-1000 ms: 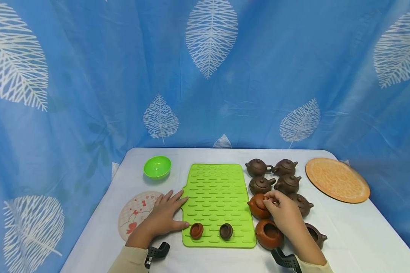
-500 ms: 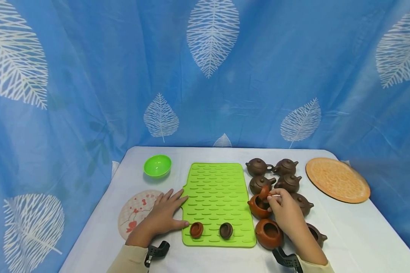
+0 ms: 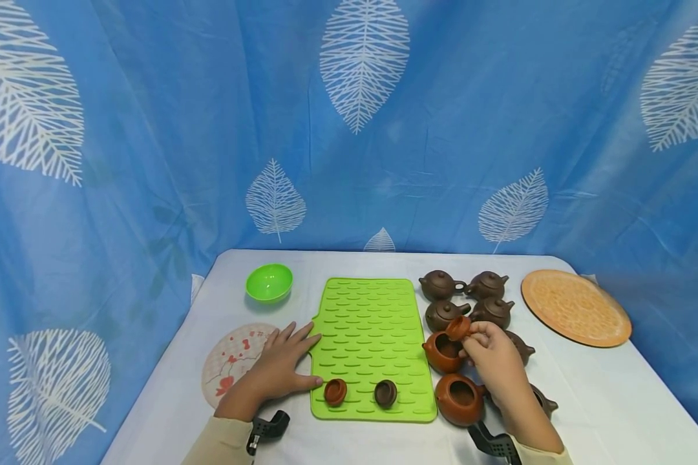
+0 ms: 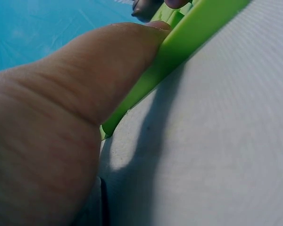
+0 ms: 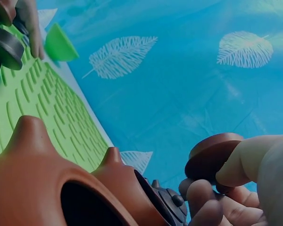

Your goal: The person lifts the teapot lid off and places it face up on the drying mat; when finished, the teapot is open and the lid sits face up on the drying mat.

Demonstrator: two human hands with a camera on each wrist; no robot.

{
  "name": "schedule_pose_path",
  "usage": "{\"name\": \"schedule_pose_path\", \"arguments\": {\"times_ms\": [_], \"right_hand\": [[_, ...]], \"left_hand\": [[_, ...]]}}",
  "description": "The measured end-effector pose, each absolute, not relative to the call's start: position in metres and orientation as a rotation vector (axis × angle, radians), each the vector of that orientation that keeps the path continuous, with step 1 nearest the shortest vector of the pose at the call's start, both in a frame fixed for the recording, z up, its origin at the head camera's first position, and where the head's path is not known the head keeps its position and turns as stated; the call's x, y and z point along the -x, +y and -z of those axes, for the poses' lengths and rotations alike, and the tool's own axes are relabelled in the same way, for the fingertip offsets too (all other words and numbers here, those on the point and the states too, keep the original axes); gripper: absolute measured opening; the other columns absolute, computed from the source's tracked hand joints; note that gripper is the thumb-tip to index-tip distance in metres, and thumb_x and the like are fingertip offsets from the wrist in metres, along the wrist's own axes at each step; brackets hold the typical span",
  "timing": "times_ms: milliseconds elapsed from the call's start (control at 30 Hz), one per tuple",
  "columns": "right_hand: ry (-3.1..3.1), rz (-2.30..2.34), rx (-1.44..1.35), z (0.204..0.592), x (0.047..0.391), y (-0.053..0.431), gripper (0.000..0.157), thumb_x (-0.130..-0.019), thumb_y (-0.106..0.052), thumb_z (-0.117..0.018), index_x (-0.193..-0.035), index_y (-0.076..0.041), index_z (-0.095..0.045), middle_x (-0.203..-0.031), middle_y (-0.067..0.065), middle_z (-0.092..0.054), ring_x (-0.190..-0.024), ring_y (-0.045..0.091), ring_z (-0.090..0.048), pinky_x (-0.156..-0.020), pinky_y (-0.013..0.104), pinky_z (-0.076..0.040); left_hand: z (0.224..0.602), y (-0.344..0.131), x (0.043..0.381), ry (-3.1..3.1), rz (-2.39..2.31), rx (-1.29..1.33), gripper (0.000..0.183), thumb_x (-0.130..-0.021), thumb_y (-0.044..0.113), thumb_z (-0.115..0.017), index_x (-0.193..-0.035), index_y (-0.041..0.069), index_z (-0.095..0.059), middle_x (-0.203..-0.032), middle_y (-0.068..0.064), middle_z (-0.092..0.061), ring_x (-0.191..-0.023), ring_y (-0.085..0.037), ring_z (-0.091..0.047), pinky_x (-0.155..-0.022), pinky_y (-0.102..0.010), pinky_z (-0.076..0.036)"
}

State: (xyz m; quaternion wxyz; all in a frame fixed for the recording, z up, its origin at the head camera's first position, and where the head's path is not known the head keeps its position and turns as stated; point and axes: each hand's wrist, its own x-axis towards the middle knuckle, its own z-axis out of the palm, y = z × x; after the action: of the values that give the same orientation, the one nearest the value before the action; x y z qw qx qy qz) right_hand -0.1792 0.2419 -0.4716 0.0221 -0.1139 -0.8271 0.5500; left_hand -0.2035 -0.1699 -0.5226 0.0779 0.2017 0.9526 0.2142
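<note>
My right hand (image 3: 491, 352) pinches a reddish-brown teapot lid (image 3: 458, 328) just above an uncovered reddish-brown teapot (image 3: 438, 352). In the right wrist view the lid (image 5: 212, 157) is tilted between thumb and fingers. Nearer the front edge stands another uncovered reddish teapot (image 3: 455, 410). My left hand (image 3: 279, 368) lies spread at the left edge of a green mat (image 3: 366, 336), its thumb touching the rim. On the mat's near end rest a reddish lid (image 3: 335, 392) and a dark brown lid (image 3: 386, 393), both upturned.
Several dark brown teapots (image 3: 438, 284) stand behind and to the right of the reddish ones, some partly hidden by my right hand. A round orange board (image 3: 576, 307) lies far right. At the left are a green bowl (image 3: 269, 284) and a round patterned mat (image 3: 223, 361).
My right hand has lifted the reddish lid off its teapot and tipped it, uncovering the opening, then shifted slightly right. The left hand has stayed put.
</note>
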Motion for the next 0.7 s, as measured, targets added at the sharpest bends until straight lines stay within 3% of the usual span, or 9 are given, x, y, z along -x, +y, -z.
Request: {"name": "schedule_pose_path", "arguments": {"times_ms": [267, 400, 700], "right_hand": [[-2.356, -2.024, 0.277, 0.4710, 0.1792, 0.2428, 0.033, -0.107, -0.017, -0.059, -0.131, 0.002, -0.048, -0.092, -0.004, -0.070, -0.078, 0.010, -0.063, -0.067, 0.024, -0.055], [-2.199, -2.243, 0.185, 0.4716, 0.1777, 0.2419, 0.036, -0.107, -0.021, -0.062, -0.131, 0.001, -0.048, -0.094, -0.005, -0.069, -0.076, 0.008, -0.062, -0.064, 0.021, -0.054], [-2.048, -2.513, 0.064, 0.4735, 0.1748, 0.2370, 0.026, -0.107, -0.022, -0.062, -0.126, -0.007, -0.052, -0.103, -0.005, -0.069, -0.077, 0.006, -0.060, -0.065, 0.018, -0.052]], "left_hand": [[0.5238, -0.1706, 0.2045, 2.852, -0.627, -0.598, 0.094, -0.083, 0.068, -0.076, -0.161, 0.024, -0.045, -0.174, -0.001, -0.027, -0.161, -0.041, -0.015, -0.127, -0.068, -0.007], [0.5248, -0.1707, 0.2044, 2.859, -0.627, -0.599, 0.093, -0.083, 0.068, -0.076, -0.160, 0.025, -0.046, -0.173, -0.001, -0.028, -0.161, -0.041, -0.016, -0.127, -0.068, -0.008], [0.5228, -0.1699, 0.2037, 2.857, -0.621, -0.590, 0.093, -0.083, 0.068, -0.077, -0.160, 0.024, -0.047, -0.173, -0.002, -0.028, -0.161, -0.041, -0.016, -0.127, -0.069, -0.008]]}}
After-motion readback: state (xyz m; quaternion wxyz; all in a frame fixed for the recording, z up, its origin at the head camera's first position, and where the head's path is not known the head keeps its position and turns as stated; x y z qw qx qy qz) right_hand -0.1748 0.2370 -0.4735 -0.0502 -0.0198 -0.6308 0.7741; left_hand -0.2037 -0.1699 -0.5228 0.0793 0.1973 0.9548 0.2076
